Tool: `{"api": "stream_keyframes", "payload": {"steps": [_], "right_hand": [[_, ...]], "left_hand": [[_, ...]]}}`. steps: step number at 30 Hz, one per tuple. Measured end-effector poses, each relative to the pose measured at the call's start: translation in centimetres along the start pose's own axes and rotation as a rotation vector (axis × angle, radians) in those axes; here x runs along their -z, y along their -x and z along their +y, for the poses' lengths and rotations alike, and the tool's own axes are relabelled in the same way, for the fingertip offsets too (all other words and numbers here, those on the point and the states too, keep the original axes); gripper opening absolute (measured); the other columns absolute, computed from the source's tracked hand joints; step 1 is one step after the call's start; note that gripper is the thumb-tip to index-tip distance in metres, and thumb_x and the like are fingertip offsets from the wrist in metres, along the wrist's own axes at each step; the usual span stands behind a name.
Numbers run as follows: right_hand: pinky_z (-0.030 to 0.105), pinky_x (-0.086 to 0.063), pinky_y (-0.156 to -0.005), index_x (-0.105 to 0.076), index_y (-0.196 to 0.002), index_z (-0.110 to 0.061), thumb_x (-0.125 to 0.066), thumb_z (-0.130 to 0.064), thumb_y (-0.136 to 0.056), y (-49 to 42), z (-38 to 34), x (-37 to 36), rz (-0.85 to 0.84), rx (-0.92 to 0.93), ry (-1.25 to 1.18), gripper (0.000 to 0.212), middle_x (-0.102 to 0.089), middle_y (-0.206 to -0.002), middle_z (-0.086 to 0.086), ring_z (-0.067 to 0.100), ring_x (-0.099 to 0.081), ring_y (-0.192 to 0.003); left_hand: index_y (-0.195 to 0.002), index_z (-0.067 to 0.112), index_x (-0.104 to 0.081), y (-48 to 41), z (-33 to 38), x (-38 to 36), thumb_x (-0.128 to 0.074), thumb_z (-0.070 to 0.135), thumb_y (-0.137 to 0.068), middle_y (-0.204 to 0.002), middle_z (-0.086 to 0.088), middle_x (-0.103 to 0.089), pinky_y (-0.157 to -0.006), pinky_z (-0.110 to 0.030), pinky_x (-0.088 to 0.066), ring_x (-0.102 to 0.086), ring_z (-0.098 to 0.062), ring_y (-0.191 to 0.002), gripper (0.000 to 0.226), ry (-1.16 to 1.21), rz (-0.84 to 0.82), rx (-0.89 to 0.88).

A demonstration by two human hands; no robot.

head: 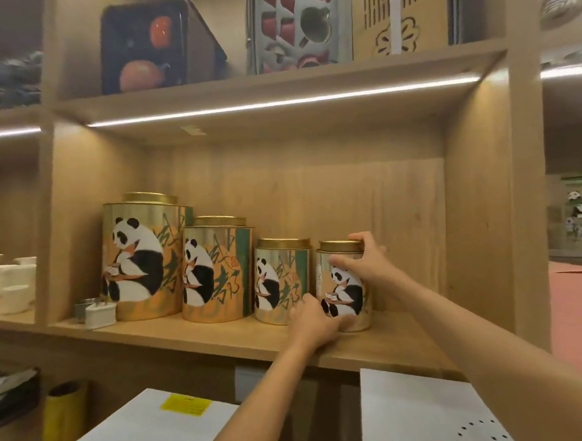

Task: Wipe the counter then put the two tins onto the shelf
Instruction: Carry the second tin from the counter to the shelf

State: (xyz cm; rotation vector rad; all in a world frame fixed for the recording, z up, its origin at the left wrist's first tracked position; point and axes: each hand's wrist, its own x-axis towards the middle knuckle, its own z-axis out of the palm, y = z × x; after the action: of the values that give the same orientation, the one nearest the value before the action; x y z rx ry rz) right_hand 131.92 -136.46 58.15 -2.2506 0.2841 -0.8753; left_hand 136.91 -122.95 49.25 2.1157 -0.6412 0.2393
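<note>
Several panda tins stand in a row on the wooden shelf (194, 332), from largest at the left to smallest at the right. The smallest tin (344, 285), gold-lidded, stands upright at the right end. My right hand (362, 260) grips its lid and upper side. My left hand (314, 321) holds its base at the front left, partly covering the foot of the neighbouring small tin (279, 279). The large tin (142, 256) and the medium tin (214, 269) stand untouched further left.
A small white container (99, 315) and a metal cup (82, 308) sit left of the large tin. White cups (7, 282) fill the left compartment. Boxes stand on the upper shelf (274, 81). White boxes (142, 434) lie below, with shelf room right of the smallest tin.
</note>
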Motion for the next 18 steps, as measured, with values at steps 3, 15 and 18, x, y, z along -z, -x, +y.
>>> {"api": "stream_keyframes", "payload": {"steps": [3,15,18], "right_hand": [[0.051,-0.037,-0.111,-0.041,-0.135,-0.031,-0.057,-0.071,-0.082,-0.5,-0.3,-0.4,0.043,-0.005,0.057,0.068,-0.036,-0.14,0.01,0.032,-0.037,-0.13],[0.051,-0.046,-0.108,-0.047,-0.143,-0.023,-0.062,-0.045,-0.093,-1.4,1.3,0.4,0.026,0.11,-0.021,0.057,-0.05,-0.141,0.012,0.03,-0.049,-0.129],[0.053,-0.044,-0.109,-0.043,-0.146,-0.024,-0.06,-0.044,-0.094,-1.2,1.4,0.3,0.022,0.121,-0.015,0.058,-0.049,-0.143,0.012,0.03,-0.047,-0.132]], "left_hand": [[-0.12,0.015,-0.053,-0.1,-0.3,-0.5,-0.077,0.062,-0.069,-0.118,-0.004,-0.06,-0.098,-0.043,-0.051,-0.055,-0.024,-0.114,0.073,-0.037,0.052,-0.028],[-0.107,0.012,-0.057,-0.4,-1.0,-1.1,-0.072,0.052,-0.082,-0.103,-0.004,-0.064,-0.087,-0.04,-0.055,-0.058,-0.022,-0.101,0.049,-0.054,0.126,-0.096],[-0.104,0.012,-0.058,-0.2,-0.8,-1.0,-0.07,0.052,-0.084,-0.1,-0.005,-0.066,-0.085,-0.041,-0.055,-0.059,-0.023,-0.098,0.047,-0.071,0.132,-0.1]]}}
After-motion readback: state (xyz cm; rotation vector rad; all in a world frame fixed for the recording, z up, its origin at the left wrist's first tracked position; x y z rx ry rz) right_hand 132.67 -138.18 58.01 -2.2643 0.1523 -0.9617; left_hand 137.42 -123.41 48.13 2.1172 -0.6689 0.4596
